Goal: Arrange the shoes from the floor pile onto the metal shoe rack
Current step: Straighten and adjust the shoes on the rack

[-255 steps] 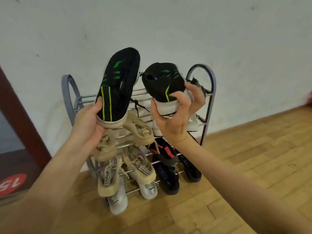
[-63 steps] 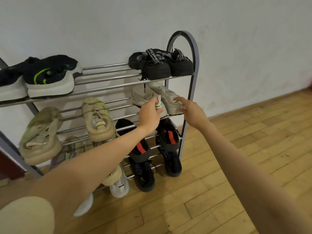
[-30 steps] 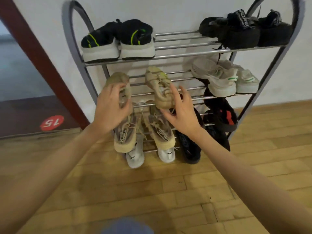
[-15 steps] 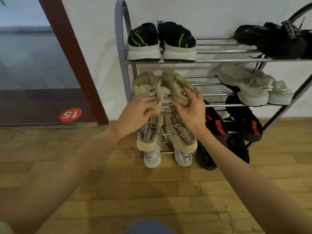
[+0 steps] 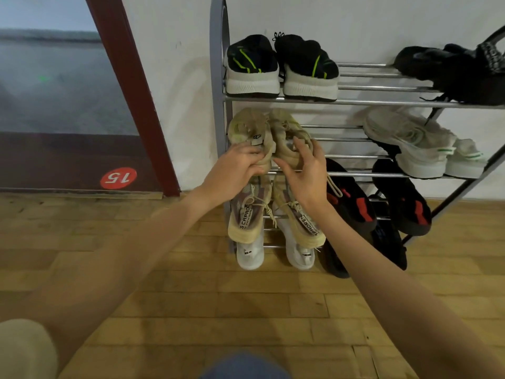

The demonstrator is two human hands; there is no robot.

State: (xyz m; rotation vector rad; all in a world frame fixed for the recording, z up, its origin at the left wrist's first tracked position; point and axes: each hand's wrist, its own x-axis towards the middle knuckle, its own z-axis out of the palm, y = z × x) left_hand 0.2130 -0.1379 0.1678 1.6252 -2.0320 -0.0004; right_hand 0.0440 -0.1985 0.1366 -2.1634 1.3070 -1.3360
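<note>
The metal shoe rack [image 5: 363, 101] stands against the white wall with shoes on every tier. On the second tier at the left sits a pair of beige knit sneakers. My left hand [image 5: 235, 170] grips the left beige sneaker [image 5: 247, 127] at its heel. My right hand [image 5: 303, 170] curls round the right beige sneaker [image 5: 284, 124]. The two sneakers lie side by side, touching, toes toward the wall.
Black sneakers with green stripes [image 5: 281, 67] fill the top tier's left; black shoes [image 5: 459, 69] its right. White-green sneakers [image 5: 418, 144] share the second tier. Beige CAPRORE sneakers [image 5: 246, 214], white shoes [image 5: 250, 253] and black-red shoes [image 5: 355, 203] hang lower. A dark red door frame [image 5: 131, 86] stands left.
Both hands have drawn the two beige sneakers together toward the rack's left post. One second ago the sneakers lay apart. My view has shifted left.
</note>
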